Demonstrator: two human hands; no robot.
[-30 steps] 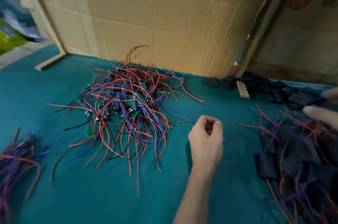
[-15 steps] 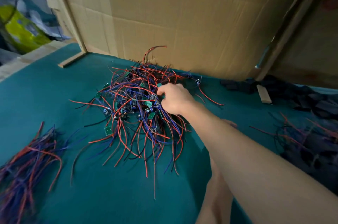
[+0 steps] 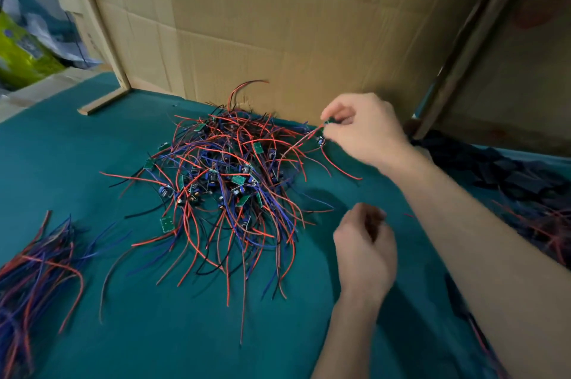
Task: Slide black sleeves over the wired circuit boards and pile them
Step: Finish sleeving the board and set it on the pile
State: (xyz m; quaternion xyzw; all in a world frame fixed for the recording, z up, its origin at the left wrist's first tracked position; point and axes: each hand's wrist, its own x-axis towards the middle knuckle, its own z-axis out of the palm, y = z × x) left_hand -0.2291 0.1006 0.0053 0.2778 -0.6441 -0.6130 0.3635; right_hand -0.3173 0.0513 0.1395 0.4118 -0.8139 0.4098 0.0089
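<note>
Where the tangled heap (image 3: 225,187) of wired circuit boards lies on the teal desk (image 3: 154,332), small green boards show among red, blue and black leads that splay out in every direction. About ten green boards can be picked out in the heap; the rest are buried under wire and cannot be counted. At the heap's far right edge the right hand (image 3: 361,128) pinches one circuit board (image 3: 327,124) between thumb and fingertips, raised just above the cloth, its red leads trailing back into the pile. The board itself is mostly hidden by the fingers, with only a sliver of green visible. The left hand (image 3: 364,248) hangs nearer the camera, right of the heap, with its fingers curled inward; it is blurred, and whether its grip holds anything cannot be told.

A second bundle of wires (image 3: 34,273), red and blue, lies at the left edge of the desk, well apart from the heap. On the right, behind the right forearm, a dark pile of black sleeves (image 3: 509,171) rests against the back of the desk, and below it more red wires (image 3: 537,221) mix with dark pieces. A cardboard wall (image 3: 293,29) stands upright along the desk's far side, just behind the heap. At the far left, a yellow-green bag (image 3: 21,57) sits beyond the desk.
</note>
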